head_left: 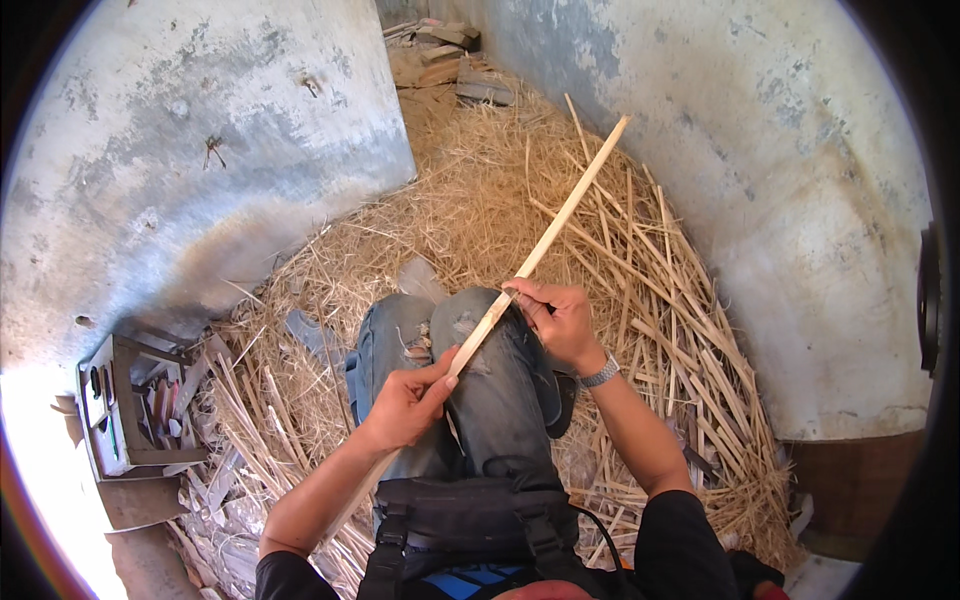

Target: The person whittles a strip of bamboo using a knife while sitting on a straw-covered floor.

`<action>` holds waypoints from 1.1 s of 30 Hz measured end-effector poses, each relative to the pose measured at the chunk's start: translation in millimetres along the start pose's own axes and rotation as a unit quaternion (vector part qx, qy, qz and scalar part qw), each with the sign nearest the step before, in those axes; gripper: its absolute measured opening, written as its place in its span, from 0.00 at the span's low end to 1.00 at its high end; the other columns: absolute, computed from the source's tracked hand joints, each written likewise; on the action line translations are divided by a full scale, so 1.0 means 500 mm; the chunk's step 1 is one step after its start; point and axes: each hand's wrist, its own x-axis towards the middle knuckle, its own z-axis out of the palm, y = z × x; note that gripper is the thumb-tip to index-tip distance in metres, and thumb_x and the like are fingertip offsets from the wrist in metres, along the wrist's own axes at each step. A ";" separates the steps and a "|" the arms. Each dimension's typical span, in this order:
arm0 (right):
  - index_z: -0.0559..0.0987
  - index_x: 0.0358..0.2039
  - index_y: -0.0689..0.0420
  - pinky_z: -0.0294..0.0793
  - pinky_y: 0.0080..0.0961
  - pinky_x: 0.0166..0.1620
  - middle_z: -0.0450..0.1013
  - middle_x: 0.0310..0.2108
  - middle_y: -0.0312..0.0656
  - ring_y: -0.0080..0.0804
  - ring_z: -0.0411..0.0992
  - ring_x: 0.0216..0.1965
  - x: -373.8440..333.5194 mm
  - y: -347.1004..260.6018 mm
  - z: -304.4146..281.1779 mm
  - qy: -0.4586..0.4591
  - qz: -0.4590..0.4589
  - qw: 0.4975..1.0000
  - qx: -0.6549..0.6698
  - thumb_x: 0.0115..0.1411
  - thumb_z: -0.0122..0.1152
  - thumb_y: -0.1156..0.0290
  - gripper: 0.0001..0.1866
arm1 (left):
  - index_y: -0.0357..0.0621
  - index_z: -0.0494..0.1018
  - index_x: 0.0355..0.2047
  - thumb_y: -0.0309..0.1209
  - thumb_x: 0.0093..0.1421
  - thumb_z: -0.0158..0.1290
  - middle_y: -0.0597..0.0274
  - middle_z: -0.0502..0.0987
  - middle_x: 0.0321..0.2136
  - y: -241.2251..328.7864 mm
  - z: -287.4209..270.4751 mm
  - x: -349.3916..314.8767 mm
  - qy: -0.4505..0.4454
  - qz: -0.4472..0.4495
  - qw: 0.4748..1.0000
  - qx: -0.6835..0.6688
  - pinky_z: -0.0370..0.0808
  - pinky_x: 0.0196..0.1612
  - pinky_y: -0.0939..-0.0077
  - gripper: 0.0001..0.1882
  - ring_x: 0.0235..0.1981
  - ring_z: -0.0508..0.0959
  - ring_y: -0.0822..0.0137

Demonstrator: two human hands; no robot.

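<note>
A long pale bamboo strip lies slantwise across my knees, its far end up to the right and its near end running back beside my left forearm. Thumb and fingers of my left hand are closed around it above my lap. Farther along, my right hand is closed in a pinch at the strip's edge, over my right knee. A small dark blade-like thing shows at its fingertips, mostly hidden by the fingers. My worn jeans are beneath the strip.
Straw-like shavings cover the floor. Loose strips pile along the right wall; more lie at left. A wooden box with odds and ends stands at the left, below a pale panel. Wood scraps lie at the back.
</note>
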 end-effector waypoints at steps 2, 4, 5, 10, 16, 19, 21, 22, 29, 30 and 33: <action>0.86 0.48 0.64 0.65 0.18 0.25 0.75 0.22 0.32 0.16 0.68 0.21 0.011 -0.003 -0.005 -0.036 0.053 0.996 0.064 0.67 0.59 0.82 0.12 | 0.47 0.67 0.70 0.36 0.75 0.51 0.76 0.68 0.19 0.002 -0.002 -0.002 -0.005 -0.045 0.999 -0.026 0.62 0.18 0.84 0.25 0.15 0.64 0.84; 0.86 0.47 0.65 0.65 0.18 0.25 0.76 0.22 0.32 0.16 0.67 0.21 0.021 -0.005 -0.009 -0.046 0.050 0.994 0.086 0.67 0.60 0.82 0.12 | 0.48 0.66 0.71 0.36 0.76 0.50 0.75 0.67 0.18 -0.012 -0.003 0.001 -0.012 -0.037 0.999 -0.036 0.61 0.16 0.84 0.25 0.14 0.64 0.84; 0.86 0.47 0.65 0.64 0.17 0.25 0.76 0.23 0.32 0.16 0.67 0.21 0.025 -0.006 -0.011 -0.058 0.048 0.991 0.108 0.67 0.61 0.82 0.11 | 0.50 0.65 0.71 0.37 0.76 0.50 0.74 0.66 0.17 -0.016 -0.004 0.001 -0.019 -0.031 0.998 -0.047 0.60 0.15 0.83 0.26 0.13 0.63 0.84; 0.86 0.47 0.66 0.61 0.16 0.24 0.76 0.22 0.35 0.15 0.65 0.20 0.020 -0.008 -0.030 -0.169 0.096 0.964 0.179 0.65 0.64 0.80 0.11 | 0.49 0.65 0.72 0.37 0.76 0.50 0.75 0.66 0.17 -0.011 -0.006 -0.007 -0.029 -0.051 0.996 -0.071 0.59 0.15 0.83 0.26 0.12 0.62 0.84; 0.84 0.49 0.65 0.56 0.14 0.22 0.72 0.19 0.29 0.11 0.61 0.18 -0.004 -0.030 -0.029 -0.077 0.106 0.929 0.346 0.65 0.61 0.77 0.13 | 0.48 0.66 0.71 0.34 0.75 0.51 0.78 0.65 0.20 0.000 0.002 -0.001 -0.022 -0.036 0.998 -0.054 0.63 0.23 0.83 0.25 0.19 0.63 0.84; 0.84 0.46 0.64 0.54 0.15 0.22 0.70 0.19 0.28 0.12 0.60 0.18 -0.003 -0.051 -0.039 0.036 -0.004 0.997 0.061 0.64 0.64 0.73 0.12 | 0.45 0.67 0.70 0.32 0.74 0.52 0.78 0.68 0.22 -0.020 0.014 -0.003 0.020 0.028 0.999 0.011 0.64 0.25 0.84 0.25 0.22 0.64 0.85; 0.85 0.40 0.62 0.54 0.17 0.23 0.67 0.18 0.27 0.12 0.59 0.19 -0.015 -0.041 -0.030 0.022 0.074 0.997 0.016 0.62 0.70 0.67 0.11 | 0.44 0.68 0.69 0.31 0.73 0.53 0.78 0.69 0.24 -0.023 0.016 -0.005 0.037 0.060 0.997 0.046 0.65 0.27 0.84 0.25 0.23 0.65 0.85; 0.84 0.36 0.62 0.55 0.18 0.23 0.66 0.18 0.27 0.13 0.58 0.19 -0.012 -0.066 -0.022 -0.001 0.063 0.997 -0.039 0.62 0.72 0.66 0.11 | 0.42 0.69 0.67 0.32 0.73 0.54 0.62 0.77 0.35 -0.010 0.016 -0.007 0.047 0.053 0.994 0.084 0.72 0.35 0.78 0.24 0.29 0.73 0.82; 0.83 0.31 0.63 0.58 0.24 0.23 0.64 0.15 0.32 0.17 0.58 0.20 -0.009 -0.061 -0.008 -0.018 0.058 0.995 -0.084 0.63 0.71 0.67 0.11 | 0.44 0.73 0.65 0.32 0.69 0.57 0.33 0.77 0.29 -0.014 0.021 -0.003 0.091 0.149 0.963 0.206 0.79 0.36 0.70 0.24 0.28 0.80 0.78; 0.82 0.30 0.64 0.59 0.26 0.23 0.65 0.15 0.33 0.17 0.58 0.20 -0.010 -0.064 -0.006 -0.022 0.058 0.995 -0.078 0.64 0.70 0.69 0.11 | 0.44 0.73 0.65 0.32 0.69 0.57 0.33 0.77 0.29 -0.015 0.019 -0.003 0.091 0.149 0.963 0.206 0.79 0.36 0.70 0.24 0.28 0.80 0.78; 0.81 0.30 0.64 0.62 0.25 0.24 0.68 0.15 0.35 0.16 0.61 0.20 -0.023 -0.085 0.005 -0.110 0.026 0.994 -0.007 0.64 0.68 0.72 0.09 | 0.41 0.72 0.64 0.32 0.70 0.56 0.34 0.81 0.36 -0.023 0.014 0.000 0.079 0.118 0.965 0.223 0.79 0.39 0.72 0.24 0.35 0.83 0.77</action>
